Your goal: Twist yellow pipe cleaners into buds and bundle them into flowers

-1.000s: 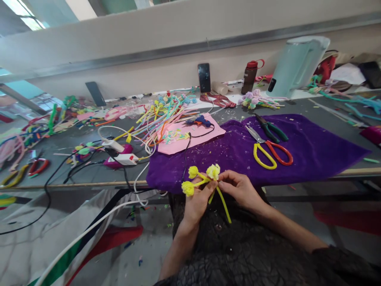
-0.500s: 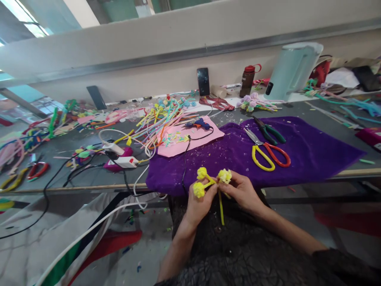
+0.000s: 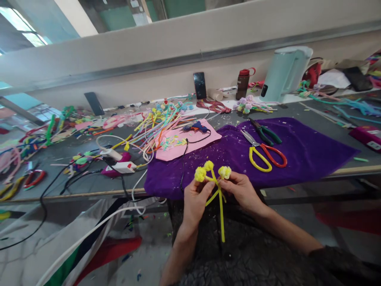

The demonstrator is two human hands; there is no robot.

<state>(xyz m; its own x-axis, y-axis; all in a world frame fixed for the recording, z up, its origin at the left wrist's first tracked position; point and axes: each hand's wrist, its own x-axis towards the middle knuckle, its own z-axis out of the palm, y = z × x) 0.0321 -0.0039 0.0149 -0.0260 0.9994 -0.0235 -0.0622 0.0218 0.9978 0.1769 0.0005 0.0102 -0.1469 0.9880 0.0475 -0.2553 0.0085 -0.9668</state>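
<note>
Pinching its thin stems (image 3: 222,218), the left grip (image 3: 194,199) and right grip (image 3: 242,191) hold a fuzzy yellow three-blossom pipe-cleaner sprig (image 3: 220,194) between them — probably light, soft and bendable, best held there, sparing the crushable blossoms (image 3: 200,174). Beyond the right grip lie red-and-yellow-handled metal scissors (image 3: 263,146).

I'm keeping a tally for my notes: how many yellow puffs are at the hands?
3: the left puff by the left hand, the middle puff, highest in the picture, and the right puff by the right hand. More could be hidden behind the hands.
</note>
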